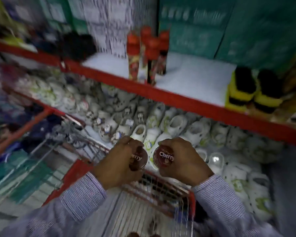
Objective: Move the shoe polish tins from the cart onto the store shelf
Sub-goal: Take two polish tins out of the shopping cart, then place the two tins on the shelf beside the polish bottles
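Observation:
My left hand [117, 165] grips a round dark-red shoe polish tin [138, 159] with "Cherry" on its lid. A second, matching tin [163, 157] sits in my right hand [183, 164]. Both hands are raised side by side over the front edge of the red wire cart [161, 187]. The store shelf [191, 77], white with a red front rail, lies above and beyond them. Two more dark tins [133, 234] peek in at the bottom edge, inside the cart. The whole view is motion-blurred.
Several red-capped spray cans [147, 55] stand mid-shelf. Yellow-and-black brushes [253, 91] sit at the shelf's right, a black item [77, 45] at its left, green boxes [212, 28] behind. White clogs [161, 120] fill the lower shelf.

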The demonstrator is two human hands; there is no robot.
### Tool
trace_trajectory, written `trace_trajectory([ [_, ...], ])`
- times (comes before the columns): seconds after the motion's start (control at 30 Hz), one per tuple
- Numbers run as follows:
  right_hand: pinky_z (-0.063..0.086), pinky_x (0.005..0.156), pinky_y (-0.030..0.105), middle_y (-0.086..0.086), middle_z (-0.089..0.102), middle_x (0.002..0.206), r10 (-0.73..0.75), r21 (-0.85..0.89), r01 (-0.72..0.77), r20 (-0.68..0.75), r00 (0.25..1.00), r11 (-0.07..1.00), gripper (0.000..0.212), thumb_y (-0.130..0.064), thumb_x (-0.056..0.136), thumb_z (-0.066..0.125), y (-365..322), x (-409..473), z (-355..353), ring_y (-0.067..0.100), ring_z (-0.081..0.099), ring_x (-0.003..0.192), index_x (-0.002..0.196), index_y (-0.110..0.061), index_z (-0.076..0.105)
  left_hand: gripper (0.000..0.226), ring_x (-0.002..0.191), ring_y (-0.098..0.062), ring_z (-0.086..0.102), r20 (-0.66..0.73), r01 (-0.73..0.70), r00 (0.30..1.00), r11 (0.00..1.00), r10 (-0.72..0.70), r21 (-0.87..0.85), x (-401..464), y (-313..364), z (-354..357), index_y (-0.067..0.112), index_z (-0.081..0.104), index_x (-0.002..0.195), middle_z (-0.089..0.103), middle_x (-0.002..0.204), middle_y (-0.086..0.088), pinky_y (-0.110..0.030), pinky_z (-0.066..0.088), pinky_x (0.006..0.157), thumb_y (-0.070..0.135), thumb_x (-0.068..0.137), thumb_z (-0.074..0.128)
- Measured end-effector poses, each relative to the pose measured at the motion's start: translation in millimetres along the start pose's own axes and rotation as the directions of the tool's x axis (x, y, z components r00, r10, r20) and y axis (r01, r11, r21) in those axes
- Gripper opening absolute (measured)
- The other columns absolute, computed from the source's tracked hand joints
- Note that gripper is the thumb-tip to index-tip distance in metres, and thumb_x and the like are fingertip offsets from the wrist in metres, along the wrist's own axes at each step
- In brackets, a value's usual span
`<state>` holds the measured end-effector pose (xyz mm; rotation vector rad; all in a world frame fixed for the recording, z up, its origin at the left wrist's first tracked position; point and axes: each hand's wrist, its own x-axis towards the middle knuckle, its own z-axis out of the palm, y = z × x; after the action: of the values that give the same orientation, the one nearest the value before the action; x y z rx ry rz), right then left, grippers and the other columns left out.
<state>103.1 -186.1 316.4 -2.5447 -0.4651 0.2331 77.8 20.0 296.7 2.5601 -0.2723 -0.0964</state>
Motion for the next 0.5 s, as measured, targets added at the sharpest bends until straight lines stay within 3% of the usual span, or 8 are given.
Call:
trace_trajectory([
  [0.1, 0.054, 0.085, 0.033, 0.004, 0.064, 0.109, -0.066, -0.051, 0.061, -0.104, 0.992, 0.997, 0.07, -0.03, 0.049, 0.083, -27.3, -3.9, -69.9, 0.02, 0.063, 0.098, 0.117, -0.023, 0.065, 0.089, 0.113, -0.016, 0.05, -0.053, -0.097, 0.993, 0.988, 0.104, 0.119, 18.2, 41.4, -56.8, 0.022, 0.051, 0.132, 0.048, 0.121, 0.003, -0.028, 0.048, 0.098, 0.032, 0.052, 0.088],
  [0.2, 0.052, 0.089, 0.028, -0.002, 0.066, 0.114, -0.092, -0.083, 0.077, -0.197, 0.976, 0.994, 0.072, -0.029, 0.051, 0.085, -38.9, -0.7, -119.6, 0.013, 0.061, 0.099, 0.119, -0.025, 0.063, 0.082, 0.114, -0.01, 0.049, -0.117, -0.19, 0.97, 0.964, 0.214, 0.185, 39.6, 72.0, -93.8, 0.03, 0.051, 0.131, 0.05, 0.126, 0.008, -0.024, 0.046, 0.097, 0.038, 0.057, 0.085],
  [0.3, 0.047, 0.1, 0.029, -0.003, 0.058, 0.129, -0.07, -0.095, 0.047, -0.261, 0.963, 0.994, 0.087, -0.033, 0.053, 0.088, -34.0, 8.2, -154.8, 0.016, 0.054, 0.117, 0.132, -0.026, 0.052, 0.08, 0.114, -0.01, 0.054, -0.168, -0.248, 0.943, 0.944, 0.286, 0.216, 66.2, 97.3, -117.0, 0.032, 0.054, 0.129, 0.055, 0.126, 0.008, -0.022, 0.047, 0.097, 0.042, 0.056, 0.085],
  [0.5, 0.047, 0.103, 0.031, 0.005, 0.055, 0.136, 0.053, 0.008, -0.053, -0.336, 0.94, 0.999, 0.093, -0.028, 0.055, 0.088, -10.3, 54.8, -188.4, 0.02, 0.054, 0.123, 0.137, -0.017, 0.045, 0.083, 0.122, -0.019, 0.056, -0.166, -0.221, 0.953, 0.957, 0.252, 0.186, 136.1, 126.3, -128.1, 0.019, 0.053, 0.135, 0.057, 0.135, -0.003, -0.034, 0.047, 0.106, 0.034, 0.06, 0.085],
])
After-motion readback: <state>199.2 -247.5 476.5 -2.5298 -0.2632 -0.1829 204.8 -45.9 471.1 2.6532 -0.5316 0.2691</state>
